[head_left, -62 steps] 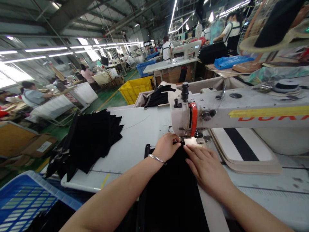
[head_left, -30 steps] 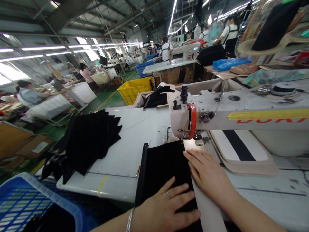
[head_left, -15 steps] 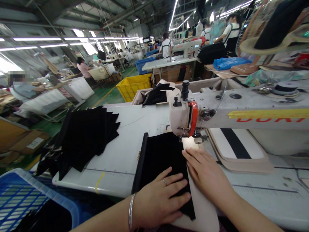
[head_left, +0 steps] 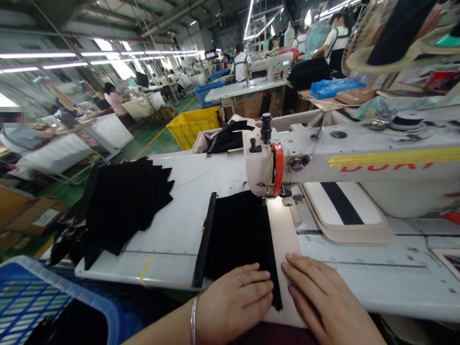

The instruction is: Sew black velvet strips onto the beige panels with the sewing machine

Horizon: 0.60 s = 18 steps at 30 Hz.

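Observation:
A black fabric piece lies on the table under the needle of a white sewing machine, on top of a beige strip. My left hand rests flat on the near end of the black fabric, fingers stretched out. My right hand lies flat on the beige strip just right of the black edge, fingers out. A black zipper edge runs along the fabric's left side.
A stack of black fabric pieces hangs over the table's left end. A blue crate sits at lower left. A padded board with a black stripe lies under the machine arm. Other people work at distant tables.
Both hands have slid back toward me along the fabric, away from the needle. More of the black fabric and beige strip shows between hands and presser foot.

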Available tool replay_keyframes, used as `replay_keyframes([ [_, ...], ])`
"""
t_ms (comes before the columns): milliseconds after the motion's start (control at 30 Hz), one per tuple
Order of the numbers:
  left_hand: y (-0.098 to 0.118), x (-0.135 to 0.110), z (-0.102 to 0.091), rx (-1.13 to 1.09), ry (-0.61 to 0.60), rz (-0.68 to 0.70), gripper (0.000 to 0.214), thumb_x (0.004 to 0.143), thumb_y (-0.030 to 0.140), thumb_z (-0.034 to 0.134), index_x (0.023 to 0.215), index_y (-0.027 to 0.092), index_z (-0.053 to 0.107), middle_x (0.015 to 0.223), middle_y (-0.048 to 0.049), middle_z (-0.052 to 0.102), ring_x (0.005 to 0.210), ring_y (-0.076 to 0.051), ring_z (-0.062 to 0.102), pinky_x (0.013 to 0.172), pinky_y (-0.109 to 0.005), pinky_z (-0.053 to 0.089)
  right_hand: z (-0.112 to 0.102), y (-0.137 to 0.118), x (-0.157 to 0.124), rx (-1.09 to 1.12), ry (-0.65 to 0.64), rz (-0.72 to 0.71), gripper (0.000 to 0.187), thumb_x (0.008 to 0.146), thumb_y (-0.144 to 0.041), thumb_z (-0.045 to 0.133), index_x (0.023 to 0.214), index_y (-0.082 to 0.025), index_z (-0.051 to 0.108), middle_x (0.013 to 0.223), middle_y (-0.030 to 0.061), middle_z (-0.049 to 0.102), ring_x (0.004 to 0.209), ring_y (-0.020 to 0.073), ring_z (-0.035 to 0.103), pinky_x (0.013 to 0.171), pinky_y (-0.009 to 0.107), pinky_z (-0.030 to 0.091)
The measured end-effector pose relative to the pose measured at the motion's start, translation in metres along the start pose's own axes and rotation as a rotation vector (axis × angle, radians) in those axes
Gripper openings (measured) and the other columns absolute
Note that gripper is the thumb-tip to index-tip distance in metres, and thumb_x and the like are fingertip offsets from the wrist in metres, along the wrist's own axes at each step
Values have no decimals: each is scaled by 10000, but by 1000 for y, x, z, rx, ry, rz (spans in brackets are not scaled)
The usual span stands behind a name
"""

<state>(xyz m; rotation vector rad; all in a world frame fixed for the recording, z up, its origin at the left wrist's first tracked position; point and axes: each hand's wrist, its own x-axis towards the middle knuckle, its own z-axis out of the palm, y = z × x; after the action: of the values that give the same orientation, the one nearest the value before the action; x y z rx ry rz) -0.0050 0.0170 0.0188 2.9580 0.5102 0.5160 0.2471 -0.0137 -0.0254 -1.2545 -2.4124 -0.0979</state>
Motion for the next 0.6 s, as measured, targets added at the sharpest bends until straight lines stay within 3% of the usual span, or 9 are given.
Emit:
replay_keyframes([
  [200,0,-2,3,-94,-24,-71,230,947,173,502,1164,158,578,1216,-24,626,1255,-154,477,1170,-360,306,-5,1,9,-29,-71,-88,615,836,-187,519,1431,-264,385,1427,39,447,1237,229,458,950,388,439],
  [400,-12,3,5,-101,31,-68,196,958,171,485,1117,169,600,1214,-10,635,1245,-142,491,1171,-342,296,-2,4,12,-34,-64,-96,601,843,-217,528,1429,-232,396,1421,45,458,1235,233,454,965,375,427],
  [600,-30,11,4,-76,-28,-65,234,958,155,453,1150,149,586,1210,-49,632,1254,-157,482,1148,-361,333,1,8,18,-9,-74,-84,549,870,-222,510,1411,-243,421,1384,40,494,1200,235,469,961,384,424],
])
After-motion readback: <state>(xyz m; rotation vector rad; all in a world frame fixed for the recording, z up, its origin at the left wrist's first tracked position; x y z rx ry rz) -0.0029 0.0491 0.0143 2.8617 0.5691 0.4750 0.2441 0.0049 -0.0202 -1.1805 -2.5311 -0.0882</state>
